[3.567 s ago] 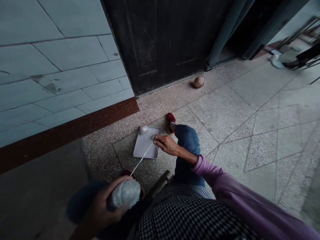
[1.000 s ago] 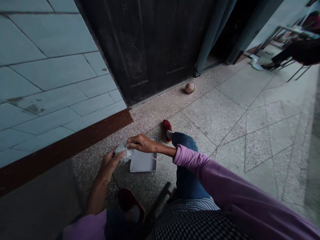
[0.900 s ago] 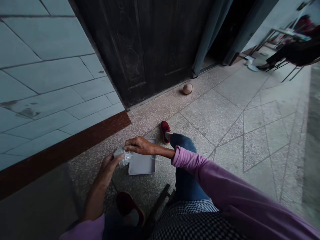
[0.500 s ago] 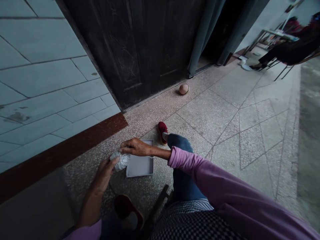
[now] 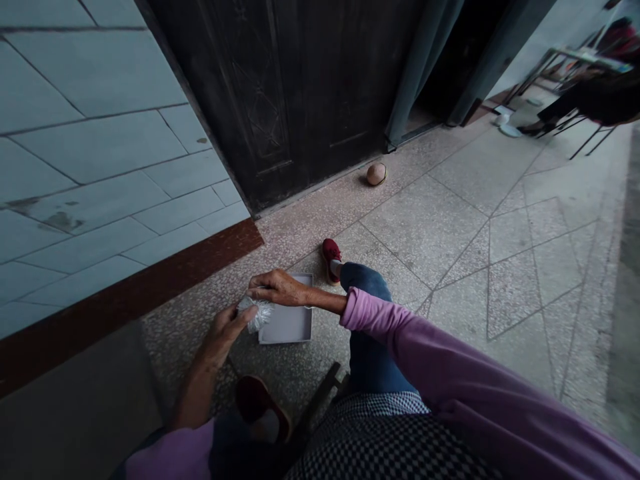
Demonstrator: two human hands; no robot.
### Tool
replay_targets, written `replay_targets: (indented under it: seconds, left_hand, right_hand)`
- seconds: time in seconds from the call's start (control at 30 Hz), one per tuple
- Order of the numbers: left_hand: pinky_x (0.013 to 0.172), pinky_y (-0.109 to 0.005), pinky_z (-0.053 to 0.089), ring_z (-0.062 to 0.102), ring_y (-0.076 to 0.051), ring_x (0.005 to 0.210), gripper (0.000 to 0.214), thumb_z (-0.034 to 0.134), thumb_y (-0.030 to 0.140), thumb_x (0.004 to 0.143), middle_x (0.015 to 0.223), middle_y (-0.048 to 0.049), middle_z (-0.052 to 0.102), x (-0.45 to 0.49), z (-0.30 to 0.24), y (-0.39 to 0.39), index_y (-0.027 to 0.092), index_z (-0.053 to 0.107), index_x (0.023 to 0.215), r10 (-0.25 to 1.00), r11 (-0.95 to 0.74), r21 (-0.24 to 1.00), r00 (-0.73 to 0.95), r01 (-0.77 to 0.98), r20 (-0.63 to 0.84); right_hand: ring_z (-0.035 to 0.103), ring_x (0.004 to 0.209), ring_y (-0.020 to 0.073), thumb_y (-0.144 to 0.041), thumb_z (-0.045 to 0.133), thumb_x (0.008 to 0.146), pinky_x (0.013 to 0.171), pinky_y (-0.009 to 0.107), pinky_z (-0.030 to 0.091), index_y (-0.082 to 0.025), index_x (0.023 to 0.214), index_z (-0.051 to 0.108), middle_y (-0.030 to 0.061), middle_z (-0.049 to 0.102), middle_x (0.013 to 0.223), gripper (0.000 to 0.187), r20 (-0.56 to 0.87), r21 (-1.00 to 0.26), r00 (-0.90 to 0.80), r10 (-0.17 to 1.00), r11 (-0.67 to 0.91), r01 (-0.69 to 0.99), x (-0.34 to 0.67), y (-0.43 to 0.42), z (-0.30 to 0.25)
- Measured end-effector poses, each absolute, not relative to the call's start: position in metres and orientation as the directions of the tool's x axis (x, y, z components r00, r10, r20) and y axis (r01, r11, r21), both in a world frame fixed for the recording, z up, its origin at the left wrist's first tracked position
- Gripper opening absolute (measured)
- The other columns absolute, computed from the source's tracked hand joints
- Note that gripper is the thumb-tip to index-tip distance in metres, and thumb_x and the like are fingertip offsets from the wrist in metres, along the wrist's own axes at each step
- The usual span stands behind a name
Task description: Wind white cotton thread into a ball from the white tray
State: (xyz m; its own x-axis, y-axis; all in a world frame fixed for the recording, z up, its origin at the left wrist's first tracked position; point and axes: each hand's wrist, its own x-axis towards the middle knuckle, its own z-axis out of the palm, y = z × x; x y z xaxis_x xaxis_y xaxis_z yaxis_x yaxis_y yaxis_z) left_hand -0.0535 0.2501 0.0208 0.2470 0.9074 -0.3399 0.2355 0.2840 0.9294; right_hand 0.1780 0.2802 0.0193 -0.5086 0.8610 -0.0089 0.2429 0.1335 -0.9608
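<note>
Wall tiling [image 5: 90, 133], pale blue-grey, is being edged at its foot by a maroon skirting band [image 5: 135, 287]. Terrazzo flooring [image 5: 440, 240] is being kept under everything else. Left hand [image 5: 220, 339]: fingers are being held spread, with the thumb pressed against a white fibre wad [image 5: 256, 315], so the grip is being kept light and partly open. Right hand [image 5: 277, 288]: fingers are being extended over the wad, and whether it is being gripped by them cannot be told. The wad is being held just above the left edge of a shallow white box lid [image 5: 295, 325], which is lying on the floor. Further right, a red shoe [image 5: 331, 257], a denim knee [image 5: 367, 313] and a tan ball [image 5: 376, 174] beside a dark panelled door [image 5: 300, 80] are being shown. A seated co-worker's legs [image 5: 555, 120] are being shown far right. Risk: the wad could be dropped if the light grip slackens, or loose fibres could be snagged on the lid's edge. Compared with the earlier frame, the wad is being shown fluffier, and the left fingers wider apart
</note>
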Motion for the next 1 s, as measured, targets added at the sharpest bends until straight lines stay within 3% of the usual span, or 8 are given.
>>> replay_targets:
  seconds: [0.17,0.4,0.6,0.83,1.0]
  left_hand:
    - [0.1,-0.045,0.07,0.085,-0.044,0.112,0.063,0.113,0.077,0.065,0.1,-0.0112,0.091,-0.058,0.017,0.252,0.027,0.082,0.088,0.892,0.283,0.915,0.27,0.288,-0.362]
    - [0.091,-0.046,0.072,0.082,-0.041,0.096,0.061,0.114,0.076,0.065,0.075,-0.007,0.076,-0.055,0.017,0.249,0.029,0.076,0.073,0.892,0.27,0.916,0.281,0.295,-0.354]
    - [0.112,-0.053,0.073,0.086,-0.049,0.119,0.06,0.119,0.075,0.062,0.095,-0.0138,0.091,-0.055,0.017,0.25,0.028,0.087,0.084,0.868,0.267,0.918,0.34,0.294,-0.361]
    - [0.133,-0.059,0.066,0.085,-0.055,0.145,0.064,0.113,0.073,0.07,0.117,-0.0171,0.097,-0.053,0.015,0.249,0.025,0.097,0.109,0.866,0.23,0.922,0.366,0.312,-0.34]
    - [0.141,-0.061,0.062,0.084,-0.055,0.15,0.069,0.104,0.078,0.077,0.129,-0.0165,0.099,-0.055,-0.005,0.247,0.024,0.098,0.12,0.886,0.2,0.907,0.326,0.371,-0.329]
  right_hand:
    - [0.063,0.091,0.0196,-0.049,0.078,0.136,0.088,0.029,0.048,-0.02,0.094,0.066,-0.0001,0.066,0.089,0.052,0.0,-0.963,-0.52,0.854,0.14,0.23,0.177,0.278,0.019]
    - [0.059,0.087,0.0186,-0.045,0.079,0.135,0.087,0.029,0.046,-0.02,0.089,0.063,-0.0016,0.062,0.085,0.054,-0.022,-0.965,-0.52,0.854,0.118,0.234,0.177,0.28,0.014]
    - [0.06,0.087,0.0179,-0.027,0.081,0.132,0.087,0.029,0.044,-0.02,0.086,0.06,-0.0019,0.062,0.086,0.051,-0.043,-0.958,-0.552,0.833,0.122,0.259,0.174,0.278,0.007]
    - [0.059,0.084,0.0175,-0.034,0.083,0.132,0.085,0.028,0.043,-0.02,0.085,0.061,-0.0032,0.062,0.081,0.054,-0.055,-0.95,-0.572,0.818,0.134,0.284,0.171,0.277,0.004]
    - [0.06,0.083,0.0158,-0.007,0.081,0.123,0.084,0.028,0.042,-0.019,0.083,0.061,-0.0041,0.062,0.08,0.046,-0.097,-0.939,-0.557,0.825,0.11,0.326,0.171,0.274,0.004]
